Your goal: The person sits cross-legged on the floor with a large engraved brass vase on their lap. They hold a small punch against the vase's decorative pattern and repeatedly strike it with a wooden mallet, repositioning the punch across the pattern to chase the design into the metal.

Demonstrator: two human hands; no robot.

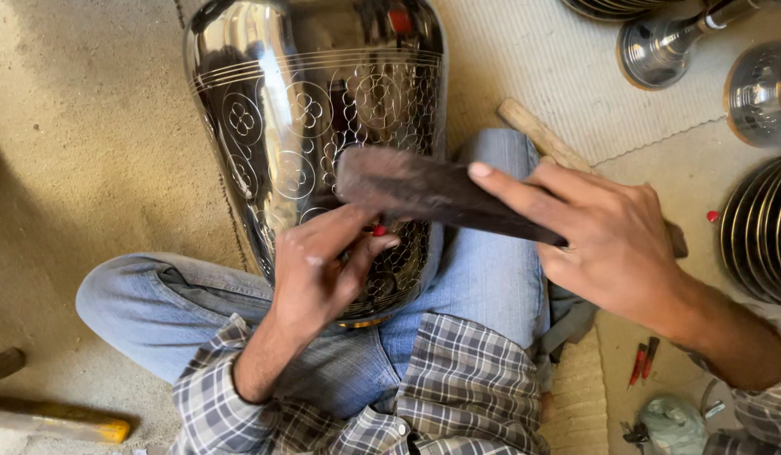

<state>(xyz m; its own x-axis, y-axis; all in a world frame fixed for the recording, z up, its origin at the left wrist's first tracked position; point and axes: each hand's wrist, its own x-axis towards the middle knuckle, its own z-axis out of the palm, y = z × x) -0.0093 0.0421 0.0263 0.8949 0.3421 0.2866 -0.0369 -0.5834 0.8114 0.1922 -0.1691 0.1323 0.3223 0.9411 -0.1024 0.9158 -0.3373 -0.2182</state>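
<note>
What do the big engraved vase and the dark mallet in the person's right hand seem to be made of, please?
The vase looks like polished metal with a silvery mirror finish: it reflects its surroundings, and fine flower-and-circle patterns are cut into it. A yellowish rim at its base hints at brass underneath, though that is uncertain. The mallet in the right hand looks like dark, matte, worn wood or horn; motion blur leaves it open.

Bare floor (87, 152) lies open left of the engraved metal vase (315, 109). To the right, a wooden stick (538, 135), stacked metal plates (761, 227) and a metal stand (660, 46) crowd the way.
</note>
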